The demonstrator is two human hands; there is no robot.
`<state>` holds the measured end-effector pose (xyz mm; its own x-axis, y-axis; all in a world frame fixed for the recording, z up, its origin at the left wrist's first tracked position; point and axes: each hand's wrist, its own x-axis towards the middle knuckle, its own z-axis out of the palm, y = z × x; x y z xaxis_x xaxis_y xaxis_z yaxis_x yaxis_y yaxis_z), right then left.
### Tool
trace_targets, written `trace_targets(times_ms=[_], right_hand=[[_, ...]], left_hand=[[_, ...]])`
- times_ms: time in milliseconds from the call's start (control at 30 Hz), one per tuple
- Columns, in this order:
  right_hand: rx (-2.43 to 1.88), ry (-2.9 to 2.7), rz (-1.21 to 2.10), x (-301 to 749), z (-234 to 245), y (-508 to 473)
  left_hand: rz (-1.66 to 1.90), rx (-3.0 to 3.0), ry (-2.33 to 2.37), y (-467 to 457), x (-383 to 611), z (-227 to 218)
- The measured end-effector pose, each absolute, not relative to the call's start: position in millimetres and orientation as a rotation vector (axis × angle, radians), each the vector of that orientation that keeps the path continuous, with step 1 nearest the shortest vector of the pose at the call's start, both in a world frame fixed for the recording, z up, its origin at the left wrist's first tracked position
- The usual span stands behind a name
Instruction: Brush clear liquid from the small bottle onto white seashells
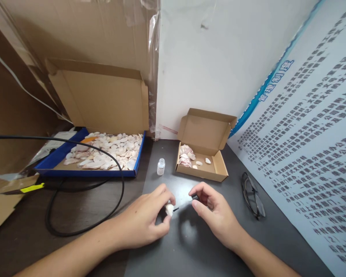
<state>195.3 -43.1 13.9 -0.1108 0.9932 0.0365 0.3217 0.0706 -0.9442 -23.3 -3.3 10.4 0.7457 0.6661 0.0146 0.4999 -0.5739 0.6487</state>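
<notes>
My left hand (150, 215) pinches a small white seashell (169, 209) between thumb and fingers, above the dark table. My right hand (215, 209) is closed on the black cap (195, 196) of a brush applicator. From this cap a thin clear stem runs left to a dark brush tip (175, 209) beside the shell; whether it touches the shell I cannot tell. Beyond my hands a small clear glass bottle (160, 167) with a white label stands upright without a cap.
At the left, a blue-edged cardboard box (127, 174) holds many shells and an orange item. A smaller open box (202, 176) with several shells stands behind my right hand. Eyeglasses (252, 196) lie at the right. A black cable (122, 188) loops across the left side.
</notes>
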Motion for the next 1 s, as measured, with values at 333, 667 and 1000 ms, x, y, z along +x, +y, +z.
trace_targets(times_ms=[333, 667, 1000], right_hand=[[-1.368, -1.56, 1.068, 195.3, 15.9, -42.2], [-1.379, -1.598, 1.046, 195.5, 16.7, -42.4], [-1.361, -1.585, 1.04, 195.1, 17.5, -42.4]], left_hand=[[0.341, 2.31, 0.868, -3.1, -22.9, 10.5], [0.354, 2.311, 0.876, -3.8, -23.4, 10.8], [0.339, 2.311, 0.877, -4.1, -24.3, 11.2]])
